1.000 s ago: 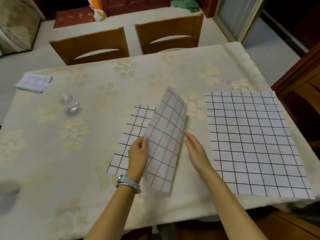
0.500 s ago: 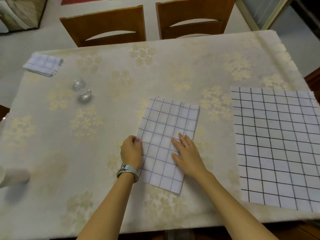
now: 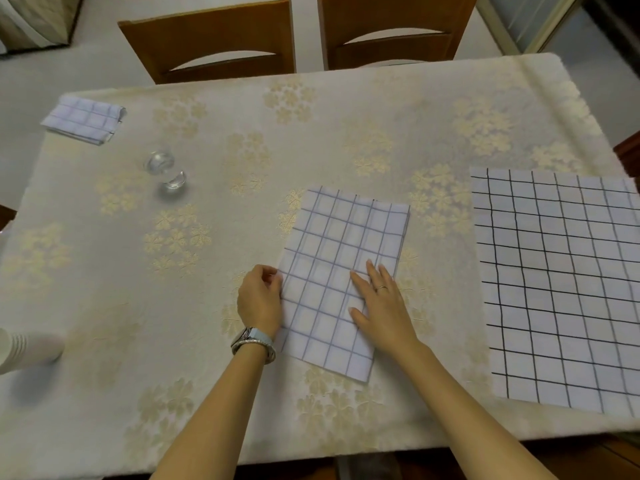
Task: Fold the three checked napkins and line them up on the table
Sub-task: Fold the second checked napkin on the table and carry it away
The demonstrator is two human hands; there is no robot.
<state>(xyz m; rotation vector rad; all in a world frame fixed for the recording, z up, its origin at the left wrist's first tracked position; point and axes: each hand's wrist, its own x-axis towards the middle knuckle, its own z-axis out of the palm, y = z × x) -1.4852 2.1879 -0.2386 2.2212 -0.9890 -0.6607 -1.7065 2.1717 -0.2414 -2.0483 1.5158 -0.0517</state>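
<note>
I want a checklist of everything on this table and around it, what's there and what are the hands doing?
Surface: table under a cream flowered cloth.
Job's things: small folded napkin at the far left corner; half-folded napkin in the middle, lying flat; open napkin on the right, not folded, running out of view.
Clutter: two small glass pieces on the left; stack of white cups at the left edge.
Hands: left hand curled at the middle napkin's left edge; right hand flat on top of it, pressing.
Cables: nothing seen.
Surroundings: two wooden chairs across the table, pale floor behind.
</note>
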